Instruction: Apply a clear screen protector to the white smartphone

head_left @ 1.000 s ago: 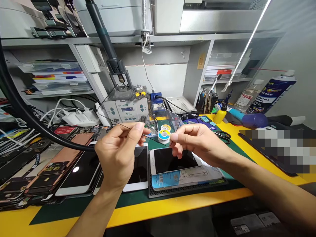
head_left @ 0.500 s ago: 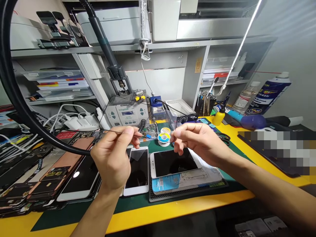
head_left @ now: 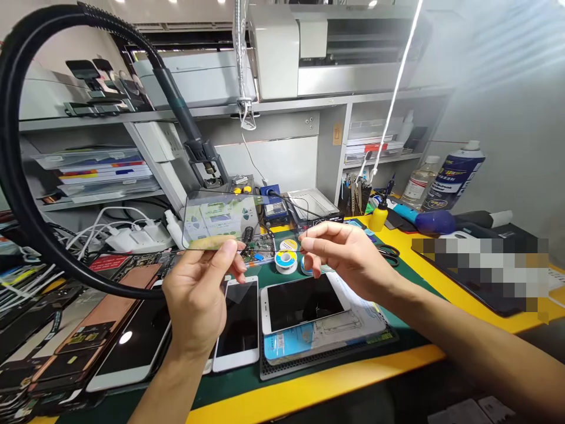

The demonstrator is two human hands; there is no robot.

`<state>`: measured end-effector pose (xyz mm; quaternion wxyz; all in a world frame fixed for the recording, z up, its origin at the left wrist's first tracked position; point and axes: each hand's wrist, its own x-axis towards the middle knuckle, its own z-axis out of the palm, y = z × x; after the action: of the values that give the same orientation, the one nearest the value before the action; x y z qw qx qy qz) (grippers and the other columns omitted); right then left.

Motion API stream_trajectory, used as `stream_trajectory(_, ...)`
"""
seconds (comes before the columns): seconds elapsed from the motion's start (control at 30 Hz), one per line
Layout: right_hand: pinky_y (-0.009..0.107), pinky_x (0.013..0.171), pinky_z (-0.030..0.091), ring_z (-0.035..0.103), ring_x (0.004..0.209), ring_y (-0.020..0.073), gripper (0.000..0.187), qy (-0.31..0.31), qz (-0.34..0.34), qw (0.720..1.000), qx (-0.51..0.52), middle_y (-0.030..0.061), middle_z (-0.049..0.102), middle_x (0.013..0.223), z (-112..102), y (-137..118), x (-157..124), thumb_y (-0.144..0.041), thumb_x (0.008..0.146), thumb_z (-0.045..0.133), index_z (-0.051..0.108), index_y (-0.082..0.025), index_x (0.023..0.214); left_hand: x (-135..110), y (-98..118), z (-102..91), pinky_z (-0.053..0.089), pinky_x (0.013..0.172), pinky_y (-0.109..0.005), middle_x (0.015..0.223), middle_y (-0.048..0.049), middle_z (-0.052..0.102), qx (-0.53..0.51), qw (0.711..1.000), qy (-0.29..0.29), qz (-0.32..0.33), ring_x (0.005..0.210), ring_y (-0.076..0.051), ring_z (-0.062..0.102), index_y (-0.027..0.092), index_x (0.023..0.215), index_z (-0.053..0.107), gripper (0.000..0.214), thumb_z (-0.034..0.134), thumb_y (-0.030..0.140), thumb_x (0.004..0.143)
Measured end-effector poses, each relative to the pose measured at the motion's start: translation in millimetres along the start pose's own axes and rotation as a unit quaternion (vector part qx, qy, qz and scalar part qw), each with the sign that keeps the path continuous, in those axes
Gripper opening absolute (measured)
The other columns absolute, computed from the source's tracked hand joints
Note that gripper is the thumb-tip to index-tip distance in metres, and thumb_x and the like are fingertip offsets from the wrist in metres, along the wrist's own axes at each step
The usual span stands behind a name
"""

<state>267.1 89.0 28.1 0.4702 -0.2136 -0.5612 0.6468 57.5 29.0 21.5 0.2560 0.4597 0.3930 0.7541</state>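
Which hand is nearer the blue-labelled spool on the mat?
Right hand: it is just above and to the right of the blue-labelled spool. The left hand is farther away, on the spool's left.

We hold a clear rectangular glass pane (head_left: 220, 219) up between both hands: left grip (head_left: 198, 300) pinching its lower edge, right grip (head_left: 348, 259) at its right corner. Below lie a circuit board (head_left: 258, 250), solder spools (head_left: 286, 262) and a white smartphone (head_left: 302, 303) on the yellow tabletop (head_left: 309, 383).
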Motion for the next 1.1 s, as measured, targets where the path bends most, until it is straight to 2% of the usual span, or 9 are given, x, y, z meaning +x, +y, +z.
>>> stream_trajectory(0.27, 0.023, 0.053, 0.05, 0.066, 0.059, 0.0127, 0.025, 0.021, 0.019, 0.999, 0.028, 0.0034, 0.07, 0.075, -2, -5, 1, -0.037, 0.076, 0.088, 0.075, -0.015, 0.078, 0, 1, -2.4, 0.051, 0.045, -0.028, 0.08, -0.0085, 0.079, -0.029, 0.999, -0.023, -0.014, 0.054, -0.017, 0.066, 0.016, 0.087, 0.081, 0.018, 0.068, 0.028, 0.089)
stream_trajectory(0.43, 0.023, 0.054, 0.051, 0.062, 0.058, 0.0112, 0.035, 0.032, 0.03, 0.999, 0.014, 0.0036, 0.068, 0.074, -2, -7, 2, -0.046, 0.079, 0.085, 0.071, -0.014, 0.074, -3, 2, -3.0, 0.052, 0.047, -0.03, 0.085, -0.0111, 0.081, -0.045, 0.997, -0.06, -0.014, 0.058, -0.019, 0.069, 0.015, 0.094, 0.082, 0.027, 0.06, 0.032, 0.093)
stream_trajectory(0.67, 0.023, 0.053, 0.051, 0.06, 0.058, 0.0113, 0.03, 0.041, 0.026, 0.999, 0.02, 0.0037, 0.067, 0.071, -4, -5, 3, -0.04, 0.078, 0.087, 0.073, -0.014, 0.074, -6, 4, -4.9, 0.052, 0.051, -0.031, 0.09, -0.0135, 0.082, -0.063, 0.994, -0.092, -0.011, 0.06, -0.021, 0.071, 0.014, 0.098, 0.082, 0.039, 0.049, 0.035, 0.096)
stream_trajectory(0.8, 0.023, 0.052, 0.052, 0.062, 0.058, 0.0122, 0.025, 0.049, 0.027, 0.998, 0.029, 0.0037, 0.067, 0.07, -3, -5, 3, -0.036, 0.076, 0.088, 0.075, -0.015, 0.076, -8, 1, -6.6, 0.053, 0.053, -0.031, 0.09, -0.0107, 0.082, -0.041, 0.996, -0.085, 0.007, 0.061, -0.02, 0.071, 0.016, 0.1, 0.082, 0.034, 0.052, 0.032, 0.098)
stream_trajectory(0.97, 0.024, 0.051, 0.052, 0.063, 0.058, 0.0133, 0.023, 0.058, 0.021, 0.998, 0.024, 0.0039, 0.068, 0.073, -2, -5, 3, -0.035, 0.074, 0.089, 0.076, -0.016, 0.075, -10, -1, -5.9, 0.055, 0.055, -0.028, 0.084, -0.0058, 0.081, 0.002, 0.997, -0.079, 0.028, 0.058, -0.016, 0.07, 0.018, 0.1, 0.08, 0.018, 0.065, 0.027, 0.096)
stream_trajectory(1.1, 0.026, 0.054, 0.052, 0.064, 0.059, 0.0141, 0.025, 0.073, -0.003, 0.997, -0.026, 0.0048, 0.071, 0.075, -2, -4, 1, -0.037, 0.073, 0.091, 0.076, -0.017, 0.077, -10, 0, -5.3, 0.054, 0.053, -0.025, 0.078, -0.0026, 0.078, 0.025, 0.997, -0.073, 0.017, 0.055, -0.013, 0.067, 0.018, 0.092, 0.076, 0.01, 0.072, 0.028, 0.093)
